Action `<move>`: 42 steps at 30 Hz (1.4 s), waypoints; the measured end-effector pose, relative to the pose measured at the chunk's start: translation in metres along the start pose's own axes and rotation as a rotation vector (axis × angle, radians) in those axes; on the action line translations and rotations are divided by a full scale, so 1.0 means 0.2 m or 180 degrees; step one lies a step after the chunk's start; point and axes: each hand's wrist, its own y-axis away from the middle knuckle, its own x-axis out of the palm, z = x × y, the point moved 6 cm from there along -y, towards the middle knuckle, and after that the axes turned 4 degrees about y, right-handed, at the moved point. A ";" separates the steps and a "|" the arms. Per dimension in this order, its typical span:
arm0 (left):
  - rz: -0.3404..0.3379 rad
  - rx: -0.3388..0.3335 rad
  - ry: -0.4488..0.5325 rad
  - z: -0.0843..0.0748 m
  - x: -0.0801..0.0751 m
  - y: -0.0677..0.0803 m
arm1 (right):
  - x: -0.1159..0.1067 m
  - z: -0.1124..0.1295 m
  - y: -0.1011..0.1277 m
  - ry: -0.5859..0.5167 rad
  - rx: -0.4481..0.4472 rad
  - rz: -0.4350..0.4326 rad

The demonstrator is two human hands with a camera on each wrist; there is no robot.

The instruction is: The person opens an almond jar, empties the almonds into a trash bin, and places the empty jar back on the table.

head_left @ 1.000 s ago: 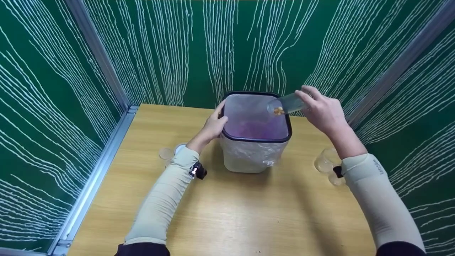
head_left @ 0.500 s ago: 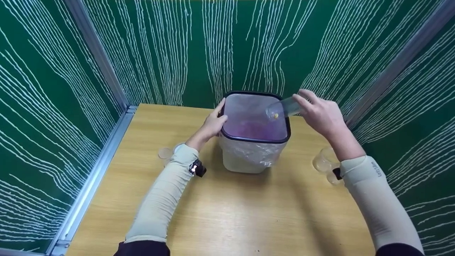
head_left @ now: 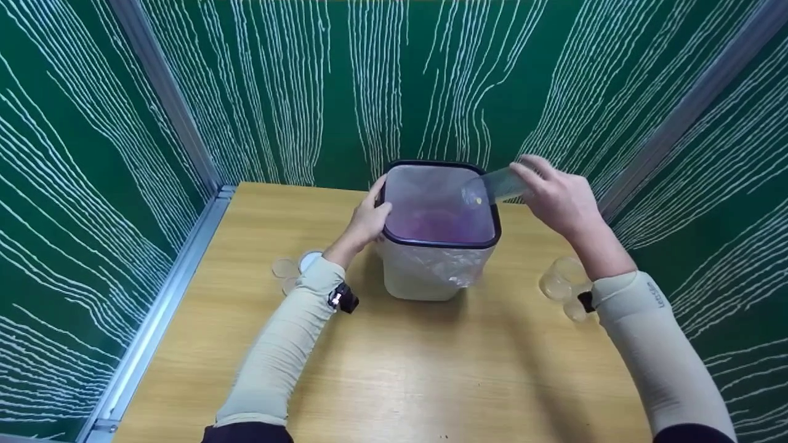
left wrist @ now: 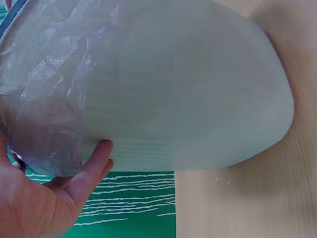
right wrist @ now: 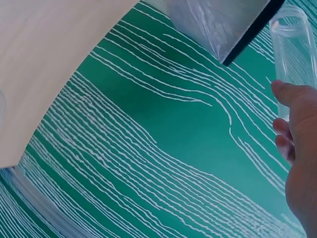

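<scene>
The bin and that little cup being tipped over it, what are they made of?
Bin: probably matte whitish plastic with a dark rim, lined with a thin crinkly clear bag. Cup, held in the right hand: clear, see-through, likely plastic, though glass can't be excluded.

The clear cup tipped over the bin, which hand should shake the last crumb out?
Probably the right hand: it grips the clear cup over the bin. The left hand holds the bin's side.
</scene>
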 end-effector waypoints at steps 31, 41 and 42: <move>0.0079 0.0052 0.0012 0.02 -0.01 0.02 | 0.03 0.06 0.27 -0.0727 0.1503 -0.0935; 0.0092 -0.0039 0.0103 0.00 -0.03 0.02 | 0.19 0.08 0.50 -0.1675 0.2642 -0.1237; 0.0100 -0.0039 0.0096 0.01 -0.03 0.02 | 0.20 0.08 0.52 -0.1752 0.2739 -0.1235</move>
